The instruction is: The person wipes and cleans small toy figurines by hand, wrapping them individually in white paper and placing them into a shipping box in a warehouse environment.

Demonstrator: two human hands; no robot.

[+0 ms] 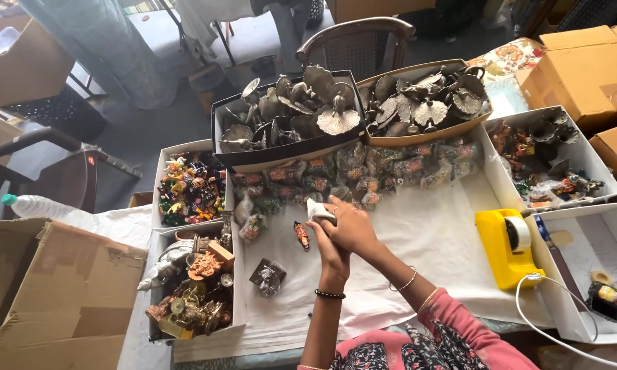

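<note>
Measured from the yellow tape dispenser (510, 248) on the white cloth, both forearms lie to its left. The left hand (330, 255), farther from the dispenser, wears a bracelet of small dark beads (330, 294) at the wrist, and its forearm is bare below that. The right hand (353, 226), nearer the dispenser, has a ring on one finger and two thin gold-coloured bangles (410, 281) on the forearm. Below the dispenser a pink sleeve (469, 327) begins, joining a dark garment printed with pink flowers.
</note>
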